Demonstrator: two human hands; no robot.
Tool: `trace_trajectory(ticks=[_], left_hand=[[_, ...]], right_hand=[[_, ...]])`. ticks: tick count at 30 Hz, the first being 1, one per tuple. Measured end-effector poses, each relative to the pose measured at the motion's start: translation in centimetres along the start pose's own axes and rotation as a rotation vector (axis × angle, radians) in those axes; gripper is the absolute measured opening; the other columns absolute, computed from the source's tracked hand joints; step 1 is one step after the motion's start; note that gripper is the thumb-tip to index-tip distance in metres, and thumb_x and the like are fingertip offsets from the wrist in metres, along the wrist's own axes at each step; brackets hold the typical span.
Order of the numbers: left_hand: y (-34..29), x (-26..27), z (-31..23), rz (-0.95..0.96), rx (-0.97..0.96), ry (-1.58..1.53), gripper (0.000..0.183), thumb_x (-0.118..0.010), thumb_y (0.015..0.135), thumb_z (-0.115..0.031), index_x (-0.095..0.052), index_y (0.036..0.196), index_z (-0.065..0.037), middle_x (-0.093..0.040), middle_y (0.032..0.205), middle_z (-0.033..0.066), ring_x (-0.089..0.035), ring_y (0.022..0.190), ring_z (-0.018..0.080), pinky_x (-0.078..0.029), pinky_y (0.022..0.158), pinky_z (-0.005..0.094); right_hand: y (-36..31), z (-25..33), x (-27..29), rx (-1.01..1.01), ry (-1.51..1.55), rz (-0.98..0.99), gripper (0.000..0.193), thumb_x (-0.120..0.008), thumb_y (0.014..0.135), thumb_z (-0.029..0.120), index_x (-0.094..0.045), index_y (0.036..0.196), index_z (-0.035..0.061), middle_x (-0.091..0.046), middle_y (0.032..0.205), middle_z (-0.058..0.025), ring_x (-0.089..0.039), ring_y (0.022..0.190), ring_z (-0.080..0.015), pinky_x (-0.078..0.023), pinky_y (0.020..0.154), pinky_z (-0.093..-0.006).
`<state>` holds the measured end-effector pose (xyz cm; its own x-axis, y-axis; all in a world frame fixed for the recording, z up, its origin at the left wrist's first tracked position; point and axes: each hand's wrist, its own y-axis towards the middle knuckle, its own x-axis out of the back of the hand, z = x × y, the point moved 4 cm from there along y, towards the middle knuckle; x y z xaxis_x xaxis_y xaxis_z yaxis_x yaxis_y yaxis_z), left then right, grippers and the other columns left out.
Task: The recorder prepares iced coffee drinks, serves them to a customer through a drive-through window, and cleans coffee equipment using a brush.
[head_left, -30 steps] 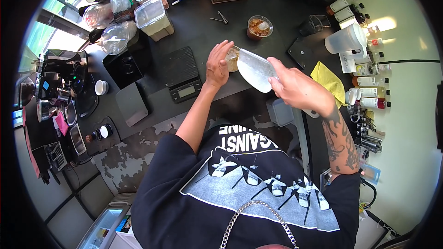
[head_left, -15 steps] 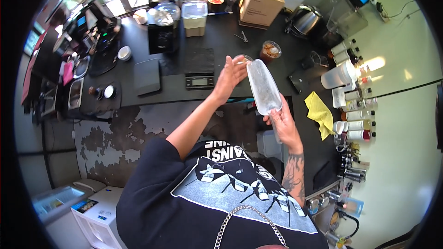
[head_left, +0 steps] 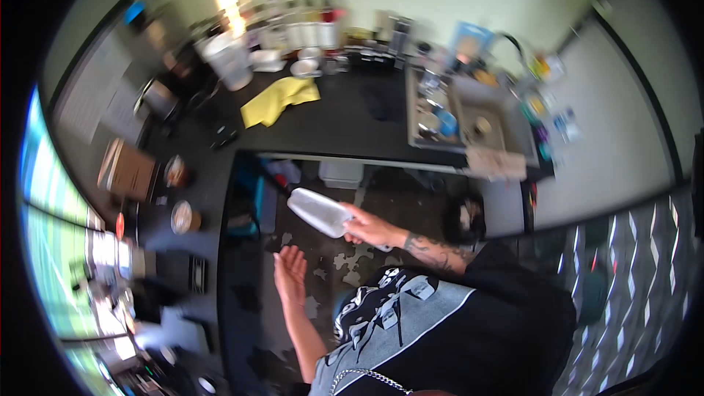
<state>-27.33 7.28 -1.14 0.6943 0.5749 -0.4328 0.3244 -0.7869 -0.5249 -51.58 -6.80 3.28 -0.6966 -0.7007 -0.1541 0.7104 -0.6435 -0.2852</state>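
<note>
A translucent white ice scoop (head_left: 320, 212) points up and to the left over the floor, in front of my body. My right hand (head_left: 370, 227) is closed around its handle. Below and left of the scoop, my left hand (head_left: 291, 268) is open with its fingers stretched, holding nothing and apart from the scoop. Two clear plastic cups stand on the left counter: a cup of brown iced drink (head_left: 176, 172) and a nearer cup with pale contents (head_left: 185, 217). Motion blur hides what the nearer cup holds.
The black counter (head_left: 352, 114) bends around me. On it lie a yellow cloth (head_left: 281, 100), several syrup bottles (head_left: 308, 26), a white pitcher (head_left: 229, 59) and a cardboard box (head_left: 128, 169). A metal sink (head_left: 480, 128) is at the far right. Below the counter sits a white bin (head_left: 341, 174).
My view and body have turned to the right, toward the sink side. The scoop has left the cups and now hangs over the floor, still in my right hand. My left hand has moved away from it.
</note>
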Motion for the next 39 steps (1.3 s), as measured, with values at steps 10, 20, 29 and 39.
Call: trace_trajectory(ticks=[10,20,29,39], left_hand=[[0.5,-19.2,5.1,0.489,0.132,0.649,0.061,-0.049,0.108,-0.047,-0.046,0.149,-0.002,-0.055,0.147,0.0162,-0.053,0.136,0.0292,-0.041,0.114,0.0421],[7.7,-61.1,10.6,1.043,-0.755,1.084,0.04,-0.056,0.107,-0.029,-0.06,0.133,0.0,-0.069,0.12,0.0169,-0.065,0.112,0.0199,-0.05,0.099,0.0357],[23.6,-94.3,24.8,0.734,-1.702,1.527,0.063,-0.053,0.103,-0.026,-0.034,0.148,0.013,-0.04,0.15,0.035,-0.035,0.144,0.0476,-0.034,0.119,0.0505],[21.9,-91.5,28.4,1.026,-1.104,1.993,0.034,-0.053,0.102,-0.014,-0.059,0.129,0.004,-0.067,0.113,0.0276,-0.066,0.106,0.0438,-0.053,0.093,0.0453]], right_hand=[[-21.6,1.6,19.9,0.157,0.176,-1.055,0.076,-0.052,0.101,0.006,-0.012,0.163,0.0226,-0.064,0.096,-0.0074,-0.061,0.069,-0.0117,-0.053,0.059,-0.0267],[-28.8,-1.5,36.7,0.333,0.17,-1.058,0.07,-0.049,0.104,0.006,-0.012,0.162,0.0135,-0.066,0.109,-0.0095,-0.054,0.069,-0.0078,-0.05,0.062,-0.0244],[-28.7,-2.6,47.9,0.264,0.334,-0.739,0.07,-0.052,0.105,0.007,-0.013,0.163,0.0115,-0.069,0.113,-0.0098,-0.059,0.077,-0.0076,-0.051,0.067,-0.0251],[-29.9,-0.7,55.3,0.152,0.347,-0.637,0.071,-0.054,0.105,0.009,-0.014,0.163,0.0075,-0.067,0.12,-0.0101,-0.057,0.085,-0.0087,-0.049,0.071,-0.0252]])
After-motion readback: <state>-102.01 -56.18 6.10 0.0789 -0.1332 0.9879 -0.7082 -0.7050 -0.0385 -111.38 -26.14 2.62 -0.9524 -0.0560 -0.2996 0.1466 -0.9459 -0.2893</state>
